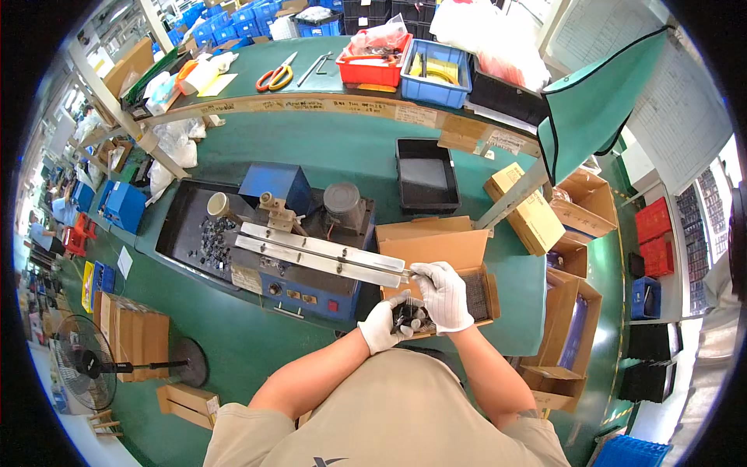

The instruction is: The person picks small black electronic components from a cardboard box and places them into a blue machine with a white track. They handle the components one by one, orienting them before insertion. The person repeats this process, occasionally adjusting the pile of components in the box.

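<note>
White gloves cover both hands. My left hand (380, 325) is cupped around several small black parts (408, 314), held just in front of my body. My right hand (443, 297) is beside it, thumb and fingertips pinched together at the right end of a long metal rail (327, 254); whatever is between those fingertips is too small to make out. The rail slopes down to the right from a blue and black bench machine (307, 300). Under and behind my hands, an opened cardboard box (432, 247) holds rows of small dark pieces (473, 294).
Loose black parts (212, 243) lie in a dark tray at the machine's left. A black bin (428, 175) stands behind the box. Scissors (276, 75), a red bin (373, 66) and a blue bin (436, 74) sit on the raised shelf. A post (513, 198) rises at the right.
</note>
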`<state>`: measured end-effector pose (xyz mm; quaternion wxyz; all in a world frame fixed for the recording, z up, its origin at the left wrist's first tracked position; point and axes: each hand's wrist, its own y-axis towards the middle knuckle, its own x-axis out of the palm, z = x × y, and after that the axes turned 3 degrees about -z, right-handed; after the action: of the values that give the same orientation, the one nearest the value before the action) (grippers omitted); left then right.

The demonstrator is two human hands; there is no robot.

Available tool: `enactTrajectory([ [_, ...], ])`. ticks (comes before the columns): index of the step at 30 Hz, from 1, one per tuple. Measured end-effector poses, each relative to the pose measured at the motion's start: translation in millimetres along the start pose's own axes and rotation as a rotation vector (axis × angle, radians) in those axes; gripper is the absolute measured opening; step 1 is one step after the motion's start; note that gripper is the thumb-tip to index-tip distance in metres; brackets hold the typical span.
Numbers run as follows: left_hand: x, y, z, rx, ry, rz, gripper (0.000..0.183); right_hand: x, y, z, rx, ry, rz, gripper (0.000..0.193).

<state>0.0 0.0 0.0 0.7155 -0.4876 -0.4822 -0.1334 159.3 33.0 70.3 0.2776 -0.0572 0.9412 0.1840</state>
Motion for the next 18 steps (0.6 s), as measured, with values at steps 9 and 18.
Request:
enactTrajectory([
  [9, 8.9, -1.6, 2.7, 0.054, 0.034, 0.047, 0.037, 2.6, 8.9, -16.3, 0.016, 0.079, -0.003, 0.029],
  [18, 4.1, 9.9, 0.4, 0.093, 0.097, 0.037, 0.035, 1.0, -30.5, 11.8, 0.208, -0.048, -0.235, 0.022],
])
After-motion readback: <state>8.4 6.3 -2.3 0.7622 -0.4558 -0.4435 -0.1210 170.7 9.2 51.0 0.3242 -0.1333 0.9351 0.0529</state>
